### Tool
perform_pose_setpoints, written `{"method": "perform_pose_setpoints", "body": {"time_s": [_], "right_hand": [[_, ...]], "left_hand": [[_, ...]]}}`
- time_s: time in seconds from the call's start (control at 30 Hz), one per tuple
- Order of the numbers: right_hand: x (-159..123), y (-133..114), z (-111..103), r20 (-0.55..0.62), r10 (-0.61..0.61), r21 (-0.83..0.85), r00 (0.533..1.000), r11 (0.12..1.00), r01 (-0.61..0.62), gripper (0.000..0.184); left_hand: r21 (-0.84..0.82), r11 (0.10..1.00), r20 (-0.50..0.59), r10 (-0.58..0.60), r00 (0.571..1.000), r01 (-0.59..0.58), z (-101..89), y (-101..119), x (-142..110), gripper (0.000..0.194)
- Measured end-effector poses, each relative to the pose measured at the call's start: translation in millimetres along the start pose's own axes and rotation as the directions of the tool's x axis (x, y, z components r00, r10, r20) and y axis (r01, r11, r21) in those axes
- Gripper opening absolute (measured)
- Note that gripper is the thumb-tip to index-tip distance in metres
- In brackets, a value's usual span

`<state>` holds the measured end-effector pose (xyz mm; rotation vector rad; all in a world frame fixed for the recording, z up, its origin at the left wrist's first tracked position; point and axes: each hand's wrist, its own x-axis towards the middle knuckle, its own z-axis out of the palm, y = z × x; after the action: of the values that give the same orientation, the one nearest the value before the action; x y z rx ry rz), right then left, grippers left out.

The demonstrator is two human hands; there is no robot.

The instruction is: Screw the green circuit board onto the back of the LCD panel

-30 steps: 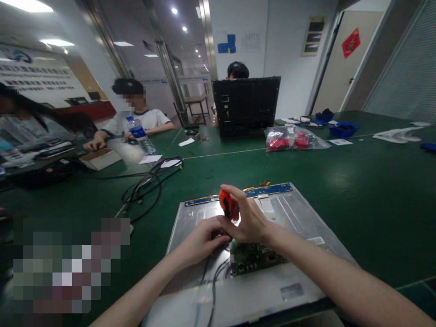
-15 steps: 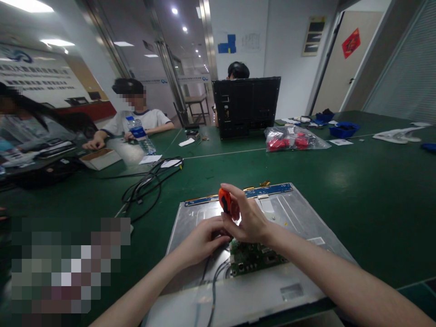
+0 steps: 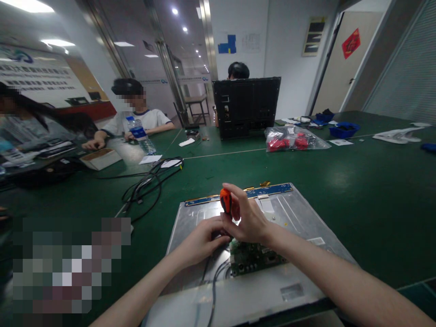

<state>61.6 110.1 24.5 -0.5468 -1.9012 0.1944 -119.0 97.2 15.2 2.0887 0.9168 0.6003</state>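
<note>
An orange and black screwdriver [image 3: 225, 201] stands nearly upright in my right hand [image 3: 248, 218], whose fingers are closed around its handle. Its tip is hidden behind my hands. My left hand [image 3: 207, 236] is curled beside it, fingertips bent together at the left edge of a green circuit board [image 3: 255, 261]; what they pinch, if anything, is hidden. Under both hands lies a silver metal display panel [image 3: 299, 222], with a narrow blue circuit strip [image 3: 272, 190] along its far edge. A dark cable [image 3: 214, 290] runs from near the board over the panel's front.
Black cables [image 3: 146, 181] lie coiled on the green table [image 3: 340, 177] to the left. Beyond stand a water bottle [image 3: 139, 134], an open box [image 3: 101, 159] and a black monitor back [image 3: 247, 109]. A plastic bag [image 3: 293, 140] holds red items. Several people sit around the table.
The screwdriver handle has turned slightly in my right hand and my fingers have shifted a little on it. My left hand stays in place.
</note>
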Motion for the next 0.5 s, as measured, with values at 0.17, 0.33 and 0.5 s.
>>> {"method": "perform_pose_setpoints", "body": {"time_s": [0.17,0.33,0.5], "right_hand": [[-0.7,1.0,0.6,0.018,0.014,-0.016,1.0,1.0,-0.014,0.064],[-0.9,1.4,0.1,0.022,0.012,-0.022,1.0,1.0,-0.011,0.063],[-1.3,2.6,-0.1,0.049,0.02,-0.028,0.999,0.999,-0.018,0.064]], "left_hand": [[-0.002,1.0,-0.009,0.008,1.0,-0.008,0.5,-0.5,-0.4,0.012],[0.015,1.0,-0.03,0.003,1.0,-0.002,0.5,-1.3,-0.1,0.009],[0.018,1.0,-0.029,-0.018,0.999,0.019,0.2,0.2,-0.5,0.007]]}}
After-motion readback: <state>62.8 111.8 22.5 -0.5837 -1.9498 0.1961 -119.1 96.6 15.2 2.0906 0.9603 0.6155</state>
